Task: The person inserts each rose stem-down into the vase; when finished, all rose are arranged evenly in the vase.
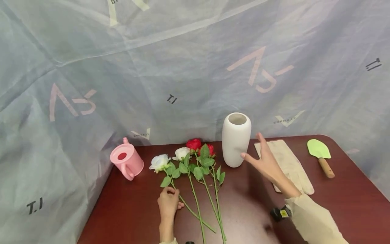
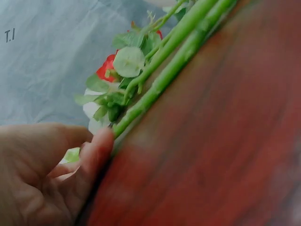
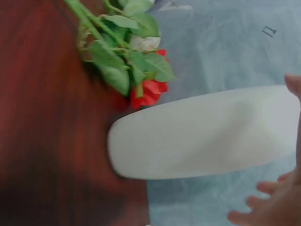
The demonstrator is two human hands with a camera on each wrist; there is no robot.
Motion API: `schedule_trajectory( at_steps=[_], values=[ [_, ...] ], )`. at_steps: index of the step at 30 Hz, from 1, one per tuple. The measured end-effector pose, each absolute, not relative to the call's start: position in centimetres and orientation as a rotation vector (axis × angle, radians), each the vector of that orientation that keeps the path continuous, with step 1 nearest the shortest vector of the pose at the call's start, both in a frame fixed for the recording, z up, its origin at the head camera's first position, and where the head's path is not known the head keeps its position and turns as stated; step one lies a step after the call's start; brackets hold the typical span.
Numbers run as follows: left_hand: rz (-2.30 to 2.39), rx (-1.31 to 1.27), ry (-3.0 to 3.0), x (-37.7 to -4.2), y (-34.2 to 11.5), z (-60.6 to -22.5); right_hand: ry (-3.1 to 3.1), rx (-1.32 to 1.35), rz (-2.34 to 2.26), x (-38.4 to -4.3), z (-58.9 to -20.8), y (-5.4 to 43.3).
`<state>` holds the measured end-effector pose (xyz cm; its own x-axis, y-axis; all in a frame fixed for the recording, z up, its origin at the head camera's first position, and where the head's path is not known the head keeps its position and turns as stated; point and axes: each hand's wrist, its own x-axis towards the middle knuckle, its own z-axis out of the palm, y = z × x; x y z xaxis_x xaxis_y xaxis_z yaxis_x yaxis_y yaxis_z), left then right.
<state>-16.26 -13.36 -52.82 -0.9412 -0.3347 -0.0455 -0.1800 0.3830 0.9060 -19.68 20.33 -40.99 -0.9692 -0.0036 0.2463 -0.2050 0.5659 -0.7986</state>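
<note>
On the table lie several artificial roses: a bluish-white rose [image 1: 159, 163] at the left, a cream-white rose [image 1: 181, 154] beside it, and red roses [image 1: 193, 144] nearer the vase. My left hand [image 1: 169, 205] pinches the green stem of the bluish-white rose below its leaves; the left wrist view shows the thumb and fingers [image 2: 101, 146] at the stem. A tall white vase [image 1: 236, 144] stands upright right of the flowers. My right hand [image 1: 268, 164] is spread beside it, thumb and fingers apart; whether it touches the vase I cannot tell.
A pink watering can [image 1: 132, 162] stands at the left edge of the table. Under and behind my right arm lie beige fabric gloves [image 1: 287, 159]. Farther right is a green trowel [image 1: 319, 149] with a wooden handle. A grey printed sheet [image 1: 182, 67] hangs behind the table.
</note>
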Motion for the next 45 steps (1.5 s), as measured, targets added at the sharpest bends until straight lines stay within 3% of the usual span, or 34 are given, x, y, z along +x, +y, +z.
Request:
schedule_trajectory(
  at_steps=[13,30,45],
  values=[
    [-1.580,0.521,-2.437,-16.2,-13.6,-52.6,-2.287,0.166,1.400,-24.6,-40.1,17.9],
    [-1.819,0.510,-2.272,-16.2,-14.2,-52.5,-2.281,0.181,1.499,-25.5,-40.8,17.9],
    [-1.996,0.449,-1.901,-16.2,-14.5,-51.3,-2.146,0.352,1.706,-23.9,-38.4,17.0]
  ],
)
